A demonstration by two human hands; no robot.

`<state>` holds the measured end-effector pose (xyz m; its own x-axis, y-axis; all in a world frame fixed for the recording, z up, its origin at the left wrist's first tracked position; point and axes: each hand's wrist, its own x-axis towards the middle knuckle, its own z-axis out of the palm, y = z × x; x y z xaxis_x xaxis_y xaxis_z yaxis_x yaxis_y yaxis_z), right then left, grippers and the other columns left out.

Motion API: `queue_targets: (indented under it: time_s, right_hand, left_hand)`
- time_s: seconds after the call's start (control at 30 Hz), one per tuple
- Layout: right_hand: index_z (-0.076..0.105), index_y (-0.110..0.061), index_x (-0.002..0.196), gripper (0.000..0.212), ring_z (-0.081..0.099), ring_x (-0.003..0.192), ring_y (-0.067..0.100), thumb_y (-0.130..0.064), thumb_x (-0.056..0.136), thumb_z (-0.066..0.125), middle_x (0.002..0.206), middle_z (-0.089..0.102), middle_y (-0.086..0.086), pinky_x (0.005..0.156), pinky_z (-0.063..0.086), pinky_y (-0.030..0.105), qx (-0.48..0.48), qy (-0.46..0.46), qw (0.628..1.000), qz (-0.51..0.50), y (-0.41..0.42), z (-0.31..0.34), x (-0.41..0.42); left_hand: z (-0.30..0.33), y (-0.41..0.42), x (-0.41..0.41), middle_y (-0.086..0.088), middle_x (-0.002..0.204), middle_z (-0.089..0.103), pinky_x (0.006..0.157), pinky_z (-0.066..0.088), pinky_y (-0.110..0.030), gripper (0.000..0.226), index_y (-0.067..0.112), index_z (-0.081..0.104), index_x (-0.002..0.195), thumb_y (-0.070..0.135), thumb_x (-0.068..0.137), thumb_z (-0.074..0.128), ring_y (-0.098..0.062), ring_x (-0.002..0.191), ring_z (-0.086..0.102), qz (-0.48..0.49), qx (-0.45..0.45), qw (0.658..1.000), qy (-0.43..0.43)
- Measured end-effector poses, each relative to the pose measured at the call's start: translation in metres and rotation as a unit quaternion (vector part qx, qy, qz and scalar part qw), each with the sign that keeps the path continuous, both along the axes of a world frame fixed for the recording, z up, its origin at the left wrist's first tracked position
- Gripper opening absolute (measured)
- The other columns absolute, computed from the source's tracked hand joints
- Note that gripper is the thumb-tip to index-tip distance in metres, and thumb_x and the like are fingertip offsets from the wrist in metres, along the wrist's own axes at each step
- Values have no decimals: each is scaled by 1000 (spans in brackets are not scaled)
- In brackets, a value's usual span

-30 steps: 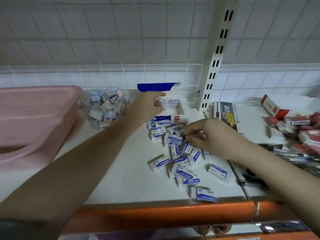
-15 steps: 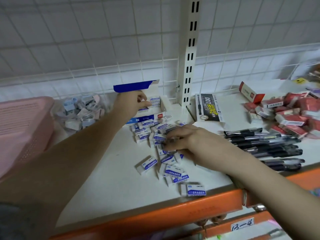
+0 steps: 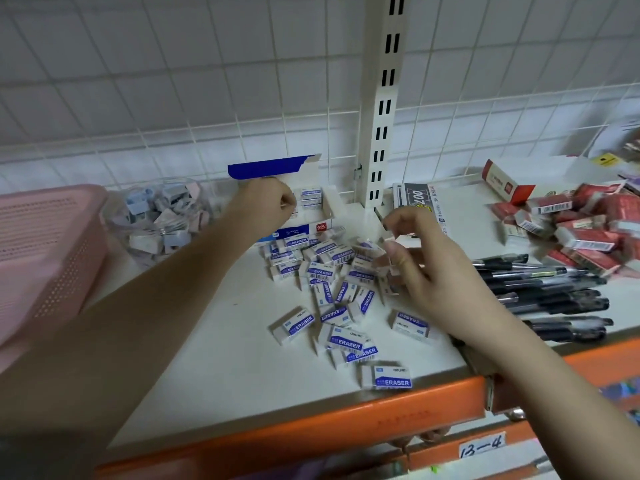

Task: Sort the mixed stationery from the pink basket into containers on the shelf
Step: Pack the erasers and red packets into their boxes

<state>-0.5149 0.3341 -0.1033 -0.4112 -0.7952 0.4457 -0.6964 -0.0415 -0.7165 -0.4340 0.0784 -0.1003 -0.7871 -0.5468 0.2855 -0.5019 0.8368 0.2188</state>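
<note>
From the head camera, the white shelf (image 3: 207, 358) with its orange front edge carries everything, and the open blue-and-white eraser box (image 3: 311, 206) at the back serves as the landmark. Left of the box stands a clear jar (image 3: 159, 220) filled with small pale pieces, and further left the pink basket (image 3: 45, 254) sits at the shelf's end. Right of the box rises a slotted white upright (image 3: 381, 109), with a flat pen carton (image 3: 420, 206) lying just past it. Well to the right of the box lie a row of black pens (image 3: 547, 289), their long axes running left to right, and behind them a heap of red eraser packs (image 3: 588, 226).

In front of the box a loose pile of white-and-blue erasers (image 3: 329, 289) spreads toward the shelf's front edge, lying flat with long axes pointing every way; the nearest one (image 3: 388, 377) lies parallel to the orange edge.

The left hand (image 3: 266, 206) is at the box's open mouth, fingers curled in against the stacked erasers inside; whether it grips one cannot be told. The right hand (image 3: 426, 268) hovers above the pile's right side, right of the box, thumb and fingers bent toward each other and apparently pinching one blurred eraser (image 3: 369, 245).
</note>
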Motion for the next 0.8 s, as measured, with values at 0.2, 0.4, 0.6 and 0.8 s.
queue_targets:
  time_s: [0.2, 0.4, 0.6, 0.8]
  right_hand:
    - [40, -45, 106, 50, 64, 79, 5, -1, 89, 57, 98, 54, -8, 73, 50, 16, 53, -103, 993, 9, 3, 1, -6]
    - [58, -31, 106, 40, 65, 83, 6, 1, 84, 64, 99, 59, -3, 70, 52, 18, 98, -165, 981, 32, -4, 5, -13]
    - [55, -23, 82, 25, 54, 57, 0, -10, 76, 76, 81, 57, -6, 57, 46, 17, 84, -153, 984, 44, -28, 21, -12]
    - [55, -20, 78, 23, 60, 67, 8, -8, 77, 75, 85, 60, -3, 52, 42, 10, 103, -147, 984, 6, -83, 28, -21]
  left_hand:
    - [5, 34, 19, -3, 101, 69, 81, 46, -26, 19, 10, 73, 100, 12, 89, 58, -14, 91, 59, -58, 28, 997, 49]
    - [4, 64, 51, 2, 87, 65, 71, 43, -15, 15, 11, 72, 99, 14, 87, 63, -8, 77, 58, -44, 70, 996, 40]
    - [-4, 71, 67, -5, 110, 59, 82, 50, -33, 40, 16, 62, 117, 31, 81, 72, -20, 90, 59, 0, 89, 994, -68]
    - [0, 78, 67, -5, 114, 58, 83, 46, -32, 44, 16, 60, 121, 33, 83, 70, -21, 96, 57, 31, 92, 993, -67]
